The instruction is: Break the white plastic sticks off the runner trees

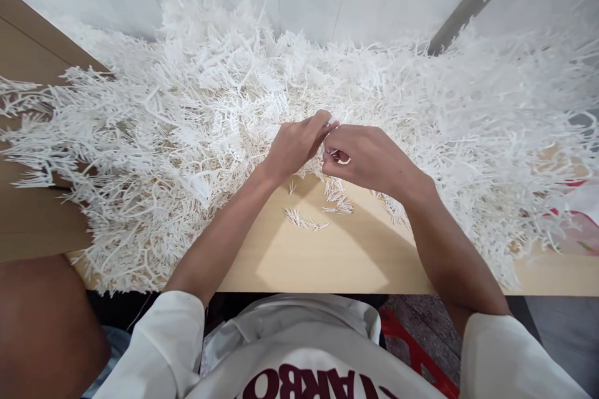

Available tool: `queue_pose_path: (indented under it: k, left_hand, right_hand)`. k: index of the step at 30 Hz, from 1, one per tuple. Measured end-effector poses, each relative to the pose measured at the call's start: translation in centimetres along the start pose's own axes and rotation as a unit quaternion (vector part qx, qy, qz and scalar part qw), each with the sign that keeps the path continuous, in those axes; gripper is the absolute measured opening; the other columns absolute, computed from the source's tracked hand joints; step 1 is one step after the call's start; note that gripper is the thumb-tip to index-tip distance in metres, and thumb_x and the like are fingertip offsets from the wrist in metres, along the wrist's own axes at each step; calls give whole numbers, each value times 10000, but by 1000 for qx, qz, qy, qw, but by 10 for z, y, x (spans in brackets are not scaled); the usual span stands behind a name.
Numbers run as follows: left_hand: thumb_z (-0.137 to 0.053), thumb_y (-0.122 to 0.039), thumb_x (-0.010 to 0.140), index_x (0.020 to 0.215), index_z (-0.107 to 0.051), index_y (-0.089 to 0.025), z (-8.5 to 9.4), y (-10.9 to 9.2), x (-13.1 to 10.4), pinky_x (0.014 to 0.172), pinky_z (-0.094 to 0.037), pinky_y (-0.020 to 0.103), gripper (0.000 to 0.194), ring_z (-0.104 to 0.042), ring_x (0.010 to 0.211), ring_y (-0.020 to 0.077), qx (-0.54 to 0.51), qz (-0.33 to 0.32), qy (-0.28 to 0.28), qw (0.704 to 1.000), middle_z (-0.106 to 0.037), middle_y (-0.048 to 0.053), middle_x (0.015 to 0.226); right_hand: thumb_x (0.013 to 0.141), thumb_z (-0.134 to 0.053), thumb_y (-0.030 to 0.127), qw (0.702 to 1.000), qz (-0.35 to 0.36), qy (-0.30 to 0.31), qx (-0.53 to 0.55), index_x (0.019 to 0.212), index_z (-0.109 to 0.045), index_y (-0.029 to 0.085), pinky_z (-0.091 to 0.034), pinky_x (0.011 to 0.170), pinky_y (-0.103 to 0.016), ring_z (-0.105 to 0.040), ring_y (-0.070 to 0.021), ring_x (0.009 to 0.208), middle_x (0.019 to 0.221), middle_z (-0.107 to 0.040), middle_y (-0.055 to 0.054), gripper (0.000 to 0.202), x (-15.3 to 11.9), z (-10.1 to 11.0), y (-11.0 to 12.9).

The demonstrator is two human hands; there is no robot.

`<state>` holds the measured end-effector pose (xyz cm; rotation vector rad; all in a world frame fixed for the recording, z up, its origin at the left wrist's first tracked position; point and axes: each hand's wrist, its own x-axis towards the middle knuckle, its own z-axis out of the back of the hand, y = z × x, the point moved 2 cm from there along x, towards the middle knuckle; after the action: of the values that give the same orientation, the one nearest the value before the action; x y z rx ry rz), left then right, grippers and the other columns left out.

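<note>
A large heap of white branching plastic pieces (187,100) spreads over the wooden table (318,262). In the middle, at the heap's near edge, my left hand (302,140) is closed, with a bit of something white at its fingertips. Right beside it, my right hand (362,156) is curled, thumb and fingers pressed together; what it holds is mostly hidden. On the bare wood below my hands lie several small white sprigs (304,220), and another small cluster (339,196) sits just under my right hand.
A cardboard box (37,212) stands at the left, with another person's bare limb (47,324) below it. White tiles (374,0) and a grey metal post (477,0) are behind the heap. A red stool (421,355) shows under the table; a red-edged plastic item (578,230) lies right.
</note>
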<state>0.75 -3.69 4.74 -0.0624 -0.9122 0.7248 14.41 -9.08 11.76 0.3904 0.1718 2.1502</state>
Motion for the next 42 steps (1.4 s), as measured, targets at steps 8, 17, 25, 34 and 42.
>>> queue_pose_path:
  k: [8,17,25,34,42]
  left_hand:
    - [-243,-629,981,1024,-497,-260,21,63,-3,514,-285,266,451,-368,465,77,-38,159,-108,981,-506,-42,596]
    - [-161,-592,1006,1122,-525,-267,23,20,6,546,-353,259,502,-524,547,87,1,112,-43,993,-626,10,758]
    - [-177,-572,1014,1003,-568,-238,18,5,7,512,-309,270,514,-493,513,91,49,74,-11,996,-597,4,669]
    - [-276,-616,983,979,-523,-248,18,51,1,508,-260,265,444,-378,469,76,-16,123,-71,990,-478,-44,581]
    - [-266,-630,978,950,-478,-260,26,40,8,530,-292,256,428,-402,479,80,-41,109,-135,984,-444,-52,589]
  right_hand:
    - [881,-507,176,942,205,90,249,749,-611,196,-428,695,-241,-550,-90,678,701,-638,26,169,-9,5,33]
    - [964,-471,496,985,-51,-41,161,1050,-652,221,-445,731,-292,-607,-164,856,998,-681,-52,340,10,-17,-21]
    - [944,-448,312,999,-18,-41,15,603,-367,196,-244,559,-284,-322,-94,545,580,-408,22,370,12,-22,-7]
    - [898,-462,172,955,262,-43,130,565,-463,202,-302,556,-264,-352,-82,526,513,-440,52,334,-15,-2,51]
    - [935,-544,455,996,-3,-47,75,1119,-655,245,-445,803,-357,-602,-220,932,1010,-668,-66,300,1,-3,-5]
